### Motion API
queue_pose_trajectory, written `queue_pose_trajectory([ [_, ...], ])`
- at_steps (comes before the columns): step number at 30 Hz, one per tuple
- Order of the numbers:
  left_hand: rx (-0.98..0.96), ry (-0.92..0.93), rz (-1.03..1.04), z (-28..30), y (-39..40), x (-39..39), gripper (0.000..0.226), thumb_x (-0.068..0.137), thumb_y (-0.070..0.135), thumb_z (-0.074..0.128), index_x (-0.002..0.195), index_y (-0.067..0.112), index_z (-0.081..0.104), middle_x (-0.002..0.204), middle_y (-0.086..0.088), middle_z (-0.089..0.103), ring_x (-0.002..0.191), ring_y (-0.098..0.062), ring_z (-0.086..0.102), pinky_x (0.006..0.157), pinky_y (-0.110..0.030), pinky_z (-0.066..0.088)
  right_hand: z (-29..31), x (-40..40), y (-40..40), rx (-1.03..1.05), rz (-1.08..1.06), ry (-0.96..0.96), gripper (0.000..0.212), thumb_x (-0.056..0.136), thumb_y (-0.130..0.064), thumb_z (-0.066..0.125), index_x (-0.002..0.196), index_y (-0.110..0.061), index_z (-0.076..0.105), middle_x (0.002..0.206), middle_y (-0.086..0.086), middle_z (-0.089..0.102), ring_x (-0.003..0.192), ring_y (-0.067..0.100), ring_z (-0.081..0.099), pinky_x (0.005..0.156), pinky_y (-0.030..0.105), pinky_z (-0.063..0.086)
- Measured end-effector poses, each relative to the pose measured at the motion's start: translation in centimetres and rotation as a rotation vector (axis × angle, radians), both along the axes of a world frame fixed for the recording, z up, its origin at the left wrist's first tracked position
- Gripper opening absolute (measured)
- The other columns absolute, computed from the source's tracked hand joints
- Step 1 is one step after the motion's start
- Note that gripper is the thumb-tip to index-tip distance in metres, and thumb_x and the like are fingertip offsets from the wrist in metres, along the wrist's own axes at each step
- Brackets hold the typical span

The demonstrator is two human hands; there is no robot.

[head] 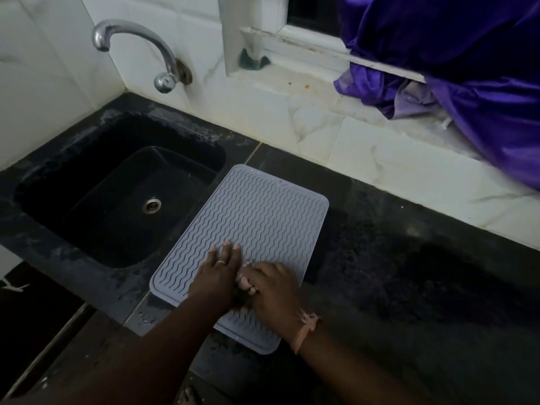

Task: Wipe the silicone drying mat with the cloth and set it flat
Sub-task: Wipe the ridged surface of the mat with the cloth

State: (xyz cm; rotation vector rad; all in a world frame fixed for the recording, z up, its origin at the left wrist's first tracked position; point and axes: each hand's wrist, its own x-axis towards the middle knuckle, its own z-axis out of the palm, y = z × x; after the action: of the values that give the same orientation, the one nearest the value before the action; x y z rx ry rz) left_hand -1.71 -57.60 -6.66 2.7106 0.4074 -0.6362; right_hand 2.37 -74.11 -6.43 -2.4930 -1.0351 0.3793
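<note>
Low in the middle of the frame the right hand (274, 290) is curled tight around a small dark bundle, most likely the cloth (244, 299), though so little of it shows between the two hands that I can't be sure of its shape. The left hand (217, 273) lies open, fingers (226, 249) spread flat, pressing down on the silicone drying mat (251, 226) right beside the other hand; it holds nothing, it only pins.

The mat is grey with wavy ridges, lying flat and skewed on the dark countertop (409, 273), running from lower centre up toward mid-frame. Its left long edge sits just beside the black sink (117, 194), with a tap (137, 42) above at upper left. Purple fabric (467, 68) hangs at upper right, well apart.

I'd guess the mat is light, floppy and grippy rather than slick. It will likely bend or crawl under a hard stroke, so the flat palm near the wiping spot makes sense. To lift or reposition it, take the raised rim at a corner or short edge. The ridges will snag the cloth if dragged across them; wiping along the grooves should go easier.
</note>
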Motion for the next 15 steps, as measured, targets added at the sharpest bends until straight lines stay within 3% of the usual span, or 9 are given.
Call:
queue_pose_trajectory([
  [4,-0.024,0.028,0.011,-0.2,0.0,0.3,0.129,0.081,0.057,0.077,0.161,0.023,-0.018,0.169,-0.003,-0.022,0.154,-0.036,-0.020,0.127,-0.054,0.010,-0.2,1.1,-0.1,0.004,0.126,-0.034,0.049,0.089,-0.043,0.034,0.129,-0.031,0.060,0.123,0.001,0.051,0.105,0.026,0.045,0.083,0.040,0.046],
  [8,-0.022,0.074,-0.003,0.3,0.1,0.3,0.140,0.075,0.048,0.085,0.159,0.023,-0.023,0.166,-0.002,-0.029,0.152,-0.036,-0.024,0.127,-0.054,0.009,-0.3,4.8,-0.5,-0.041,0.273,-0.076,0.042,0.095,-0.021,0.047,0.134,-0.032,0.058,0.131,0.008,0.045,0.111,0.032,0.044,0.085,0.044,0.047],
  [11,-0.025,0.126,0.002,1.3,-0.2,0.7,0.138,0.076,0.044,0.085,0.157,0.026,-0.026,0.165,0.000,-0.032,0.152,-0.035,-0.024,0.126,-0.054,0.007,-0.4,10.3,-1.4,-0.042,0.175,-0.069,0.043,0.098,-0.017,0.051,0.138,-0.032,0.058,0.142,0.008,0.041,0.123,0.032,0.037,0.098,0.044,0.041],
  [15,-0.041,0.139,0.016,1.4,-0.1,0.9,0.138,0.077,0.044,0.084,0.156,0.026,-0.027,0.164,0.001,-0.033,0.152,-0.033,-0.025,0.125,-0.052,0.006,-1.0,18.3,-2.5,-0.052,-0.014,-0.069,0.040,0.096,-0.031,0.050,0.133,-0.026,0.063,0.133,0.011,0.045,0.118,0.028,0.038,0.103,0.044,0.042],
])
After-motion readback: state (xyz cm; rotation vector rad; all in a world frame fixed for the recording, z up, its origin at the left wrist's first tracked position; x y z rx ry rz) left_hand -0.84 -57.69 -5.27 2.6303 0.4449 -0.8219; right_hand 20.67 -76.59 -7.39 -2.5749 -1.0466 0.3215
